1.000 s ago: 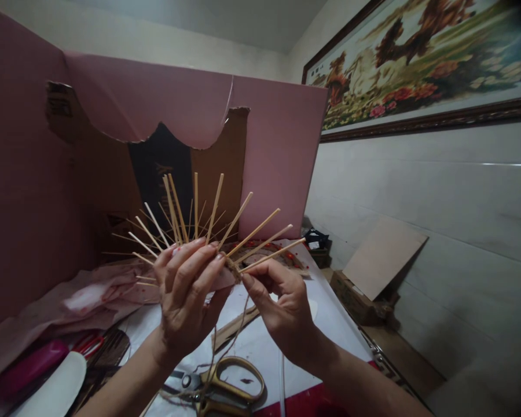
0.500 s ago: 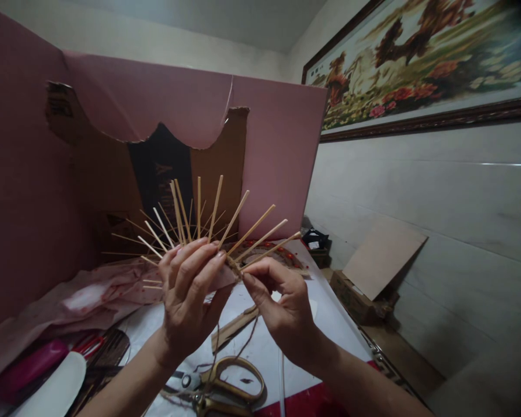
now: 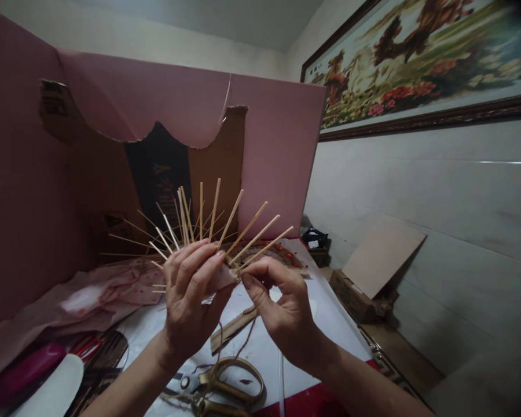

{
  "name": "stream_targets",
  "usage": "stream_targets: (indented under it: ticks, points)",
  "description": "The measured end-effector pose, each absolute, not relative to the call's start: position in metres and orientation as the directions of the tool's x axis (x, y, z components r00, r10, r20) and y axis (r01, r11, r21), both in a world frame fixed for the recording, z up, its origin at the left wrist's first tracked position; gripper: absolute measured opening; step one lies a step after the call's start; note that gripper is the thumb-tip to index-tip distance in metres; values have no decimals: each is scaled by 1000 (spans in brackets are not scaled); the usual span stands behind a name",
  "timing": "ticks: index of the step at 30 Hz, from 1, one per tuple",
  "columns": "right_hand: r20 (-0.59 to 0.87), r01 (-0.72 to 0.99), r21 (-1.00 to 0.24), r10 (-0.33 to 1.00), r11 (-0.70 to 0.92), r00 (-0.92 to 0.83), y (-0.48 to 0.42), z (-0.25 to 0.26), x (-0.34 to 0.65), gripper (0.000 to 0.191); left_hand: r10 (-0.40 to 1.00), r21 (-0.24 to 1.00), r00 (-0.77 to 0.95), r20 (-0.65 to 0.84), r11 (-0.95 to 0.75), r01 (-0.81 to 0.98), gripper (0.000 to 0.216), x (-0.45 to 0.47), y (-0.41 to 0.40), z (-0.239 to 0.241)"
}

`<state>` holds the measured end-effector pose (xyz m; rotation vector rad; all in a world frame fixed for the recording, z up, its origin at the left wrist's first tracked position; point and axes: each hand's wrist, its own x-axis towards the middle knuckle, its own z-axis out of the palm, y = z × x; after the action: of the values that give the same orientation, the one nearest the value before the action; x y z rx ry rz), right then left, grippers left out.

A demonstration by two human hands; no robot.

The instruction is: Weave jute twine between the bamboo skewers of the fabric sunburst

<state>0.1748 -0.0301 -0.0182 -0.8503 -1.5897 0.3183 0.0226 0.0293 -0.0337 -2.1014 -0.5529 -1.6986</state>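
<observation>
My left hand (image 3: 190, 301) is wrapped round a small pink base (image 3: 220, 278) from which several thin wooden sticks (image 3: 230, 223) fan upward and outward. My right hand (image 3: 280, 310) pinches a brown twine (image 3: 243, 341) at the foot of the sticks, close against the left fingertips. The twine hangs down from the pinch toward gold-handled scissors (image 3: 226, 385) lying on the white table surface (image 3: 264, 347) below.
A pink-covered cardboard screen (image 3: 269, 150) stands behind the table. Crumpled pink paper (image 3: 104, 292) lies at left, with a pink and white tool (image 3: 39, 376) near the front corner. A cardboard box (image 3: 356, 295) and a leaning board (image 3: 382, 255) sit by the tiled wall at right.
The stick fan has dropped slightly and tilted left. My right hand has closed in tighter on the base of the sticks, and the twine has shifted.
</observation>
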Motion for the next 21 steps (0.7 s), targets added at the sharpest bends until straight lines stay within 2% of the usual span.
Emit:
stream_targets:
  ticks: [4, 15, 21]
  points:
    - [756, 353, -618, 654, 702, 21, -30, -16, 175, 12, 73, -37, 190, 979, -855, 517, 52, 23, 29, -34]
    - [707, 277, -686, 706, 673, 36, -28, -22, 174, 8, 112, 10, 171, 979, -862, 507, 50, 24, 31, -36]
    - [682, 249, -714, 730, 654, 42, -29, -21, 174, 8, 96, -6, 177, 979, -865, 501, 53, 24, 30, -36]
